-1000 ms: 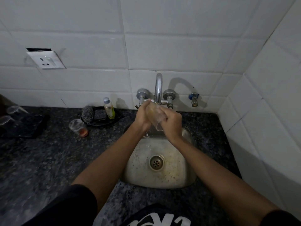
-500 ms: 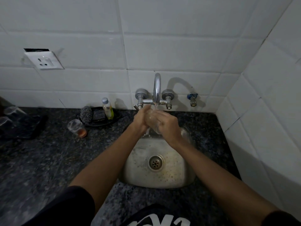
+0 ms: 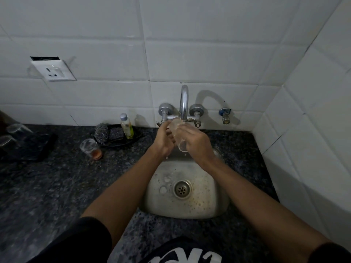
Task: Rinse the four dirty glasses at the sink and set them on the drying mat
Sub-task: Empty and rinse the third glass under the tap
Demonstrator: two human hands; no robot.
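I see both hands, left hand [image 3: 163, 139] and right hand [image 3: 197, 144], clamped on glass [image 3: 178, 133] under tap [image 3: 183, 103], 12 o'clock of sink [image 3: 209, 205].

Bare forearms; black short sleeves [image 3: 79, 242], black tee w/ white print [image 3: 182, 257] (lettering partly cut off).

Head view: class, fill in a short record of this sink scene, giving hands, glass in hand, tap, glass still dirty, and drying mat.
hands: left hand and right hand both grip one clear glass
glass position: tilted under the tap spout, above the sink
still dirty: glass with orange residue standing on the counter
drying mat: dark, far left; two glasses there
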